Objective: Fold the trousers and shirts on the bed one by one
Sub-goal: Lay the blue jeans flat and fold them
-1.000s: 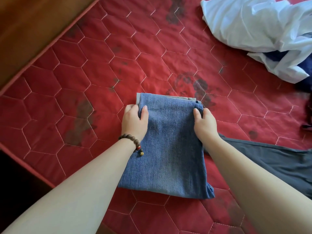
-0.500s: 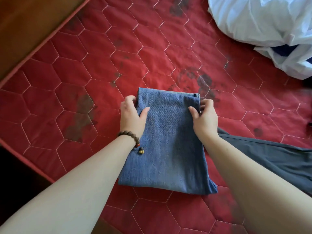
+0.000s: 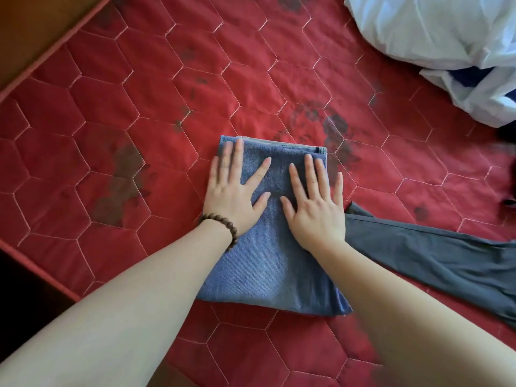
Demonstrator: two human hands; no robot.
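Folded blue denim trousers (image 3: 268,269) lie as a rectangle on the red quilted bed (image 3: 156,113). My left hand (image 3: 237,191), with a bead bracelet at the wrist, presses flat on the upper left part of the fold, fingers spread. My right hand (image 3: 315,202) presses flat beside it on the upper right part. Neither hand holds anything. Dark grey trousers (image 3: 435,261) lie spread out to the right, partly under my right forearm. A crumpled white shirt (image 3: 435,32) sits at the far right corner.
A dark blue garment (image 3: 474,75) peeks out from under the white shirt. The bed's left edge (image 3: 42,272) runs diagonally, with wooden floor (image 3: 33,26) beyond. Dark stains mark the mattress cover.
Both hands let go of the top edge of the denim fold and now lie flat on it with straight fingers. The fold has been laid down on the bed.
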